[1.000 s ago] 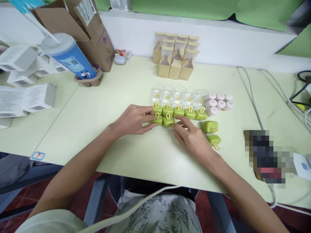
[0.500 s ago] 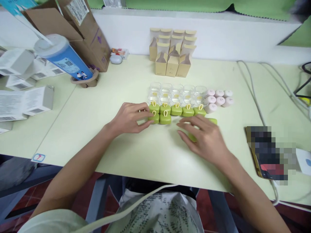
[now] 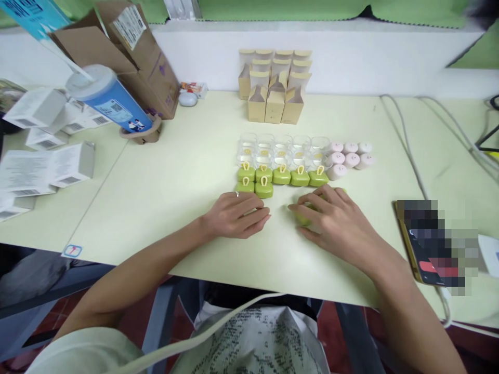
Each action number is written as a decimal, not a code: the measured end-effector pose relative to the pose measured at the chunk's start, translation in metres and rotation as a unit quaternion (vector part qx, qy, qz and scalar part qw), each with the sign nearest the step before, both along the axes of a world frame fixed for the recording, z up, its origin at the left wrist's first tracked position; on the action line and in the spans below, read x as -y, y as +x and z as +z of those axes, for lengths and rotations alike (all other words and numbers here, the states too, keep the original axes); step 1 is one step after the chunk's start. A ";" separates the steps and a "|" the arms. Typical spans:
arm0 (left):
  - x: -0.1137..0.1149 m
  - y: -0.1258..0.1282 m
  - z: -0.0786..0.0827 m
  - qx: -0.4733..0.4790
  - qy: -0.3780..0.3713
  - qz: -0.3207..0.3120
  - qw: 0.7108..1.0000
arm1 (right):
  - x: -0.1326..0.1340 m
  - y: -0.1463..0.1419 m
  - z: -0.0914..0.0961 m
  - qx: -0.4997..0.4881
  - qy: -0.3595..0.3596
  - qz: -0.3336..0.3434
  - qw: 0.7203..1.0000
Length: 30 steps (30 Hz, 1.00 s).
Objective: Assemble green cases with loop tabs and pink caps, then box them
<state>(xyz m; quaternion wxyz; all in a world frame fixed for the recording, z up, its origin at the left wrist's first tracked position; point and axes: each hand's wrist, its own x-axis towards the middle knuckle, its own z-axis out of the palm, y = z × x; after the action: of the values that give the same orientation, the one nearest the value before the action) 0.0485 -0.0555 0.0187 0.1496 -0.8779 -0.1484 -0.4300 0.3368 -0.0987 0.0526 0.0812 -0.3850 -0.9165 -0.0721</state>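
Observation:
Several small green cases [image 3: 283,175] with yellow loops stand in two rows at the table's middle. Behind them are clear cups [image 3: 283,145], with pink round lids [image 3: 350,156] to the right. My left hand [image 3: 239,214] lies on the table just in front of the green rows, fingers stretched out and empty, a ring on one finger. My right hand [image 3: 337,221] covers the loose green cases to the right, its fingers curved over one green case [image 3: 302,218]. Another green edge [image 3: 343,191] shows behind the hand.
Tan cartons [image 3: 275,88] stand at the back by the wall. A blue cup [image 3: 107,98], a cardboard box [image 3: 150,62] and white boxes [image 3: 42,156] fill the left. Cables [image 3: 409,145] and a blurred device [image 3: 432,244] lie to the right. The table's front edge is near my body.
My left hand has drawn back from the green rows toward me. My right hand has moved right and settled over the loose green cases.

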 end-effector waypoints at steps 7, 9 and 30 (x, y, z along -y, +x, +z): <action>0.002 0.001 0.001 -0.016 -0.042 0.015 0.999 | 0.002 -0.015 0.002 -0.171 -0.003 0.054 0.984; 0.005 0.002 0.003 -0.033 -0.034 0.030 0.998 | 0.004 -0.022 -0.001 -0.239 -0.020 0.079 0.968; 0.018 0.013 -0.003 0.051 -0.043 0.033 0.997 | 0.012 -0.056 -0.025 -0.253 0.112 0.014 0.961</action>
<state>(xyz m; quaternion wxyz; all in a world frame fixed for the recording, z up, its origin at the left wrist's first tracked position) 0.0617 -0.0735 0.0162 0.1178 -0.8553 -0.2027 -0.4620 0.2804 -0.1108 0.0277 0.3539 -0.3667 -0.8573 -0.0729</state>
